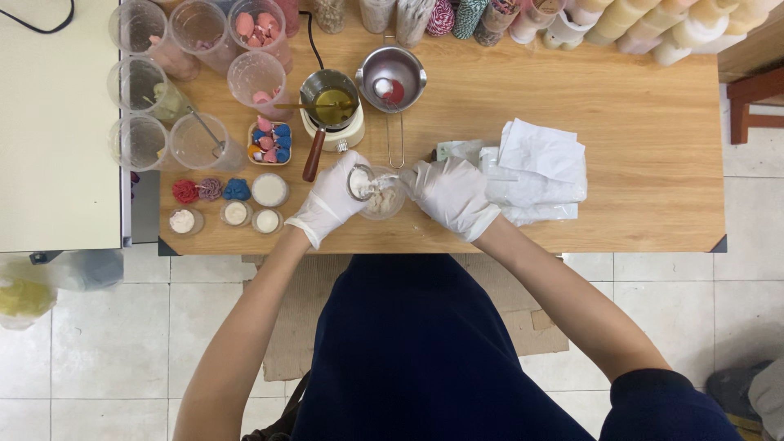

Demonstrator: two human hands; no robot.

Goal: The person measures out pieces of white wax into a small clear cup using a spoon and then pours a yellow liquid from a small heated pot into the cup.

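White gloves cover both hands at the near edge of the pale wooden bench (621,122). The left hand (331,200) has its fingers clamped on a small clear cup (360,181), tilted over a clear round glass jar of white lumps (384,198). The right hand (449,194) has its fingers closed around the jar's right side. Crumpled white paper sheets (535,167) lie just right.

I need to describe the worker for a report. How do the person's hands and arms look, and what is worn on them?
Both the left hand and the right hand wear thin white disposable gloves, loose and wrinkled, ending at the wrists. The forearms are bare. A dark navy sleeve shows on the right upper arm, matching the dark navy garment. No watch or jewellery is visible.
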